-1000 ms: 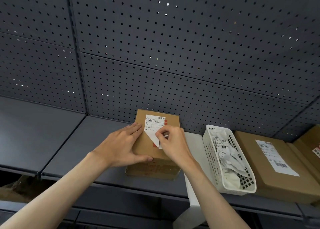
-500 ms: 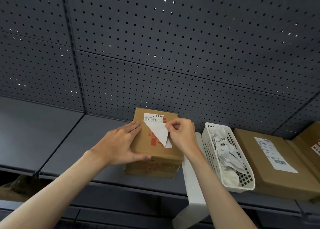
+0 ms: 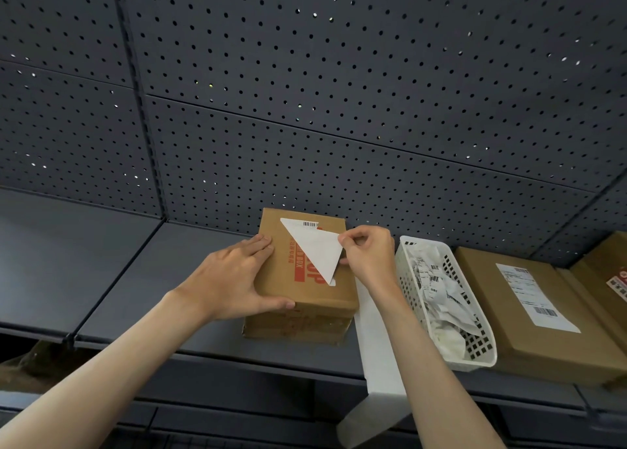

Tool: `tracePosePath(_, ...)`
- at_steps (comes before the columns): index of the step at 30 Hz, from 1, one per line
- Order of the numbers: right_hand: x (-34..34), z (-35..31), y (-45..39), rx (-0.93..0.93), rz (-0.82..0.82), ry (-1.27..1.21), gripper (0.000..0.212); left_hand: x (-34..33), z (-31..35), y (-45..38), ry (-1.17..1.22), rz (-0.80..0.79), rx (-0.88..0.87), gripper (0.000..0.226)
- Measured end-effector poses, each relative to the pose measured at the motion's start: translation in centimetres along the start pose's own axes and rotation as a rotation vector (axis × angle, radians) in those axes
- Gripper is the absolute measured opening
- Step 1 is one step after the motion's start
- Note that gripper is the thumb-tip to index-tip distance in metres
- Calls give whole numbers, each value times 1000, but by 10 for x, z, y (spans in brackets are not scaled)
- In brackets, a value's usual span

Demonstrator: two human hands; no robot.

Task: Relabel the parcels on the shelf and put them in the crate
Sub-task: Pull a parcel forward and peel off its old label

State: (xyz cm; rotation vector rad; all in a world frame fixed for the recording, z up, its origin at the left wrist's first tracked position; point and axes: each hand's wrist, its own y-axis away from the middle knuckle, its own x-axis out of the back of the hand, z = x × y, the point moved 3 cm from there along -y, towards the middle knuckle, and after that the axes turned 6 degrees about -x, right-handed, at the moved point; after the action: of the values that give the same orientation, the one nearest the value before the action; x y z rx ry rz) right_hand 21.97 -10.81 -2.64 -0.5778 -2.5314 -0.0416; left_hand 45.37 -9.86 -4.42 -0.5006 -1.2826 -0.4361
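So far only the peeling is under way: my left hand (image 3: 237, 279) lies flat, steadying the parcel (image 3: 305, 279) on the grey shelf (image 3: 135, 279), my right hand (image 3: 368, 255) pinches its half-lifted old label (image 3: 319, 252), relabelling and crating remain, no crate in view, perforated back panel (image 3: 339, 92) behind.

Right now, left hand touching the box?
Touching. Head view: left hand lies flat on the box, fingers on top, thumb along its front edge.
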Motion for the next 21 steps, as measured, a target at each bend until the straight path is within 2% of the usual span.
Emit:
tracePosePath(5,7,0,-1,-15,33,-33,17,0,1,0,-2,-11,3,124)
tracePosePath(13,19,4,-11,-5,87,-34,32,0,2,-1,1,-31,11,125)
tracePosePath(18,28,5,-15,-23,109,-72,23,2,3,0,-4,-29,11,124)
tracePosePath(21,54,5,-22,-19,230,-85,19,2,3,0,4,-31,11,124)
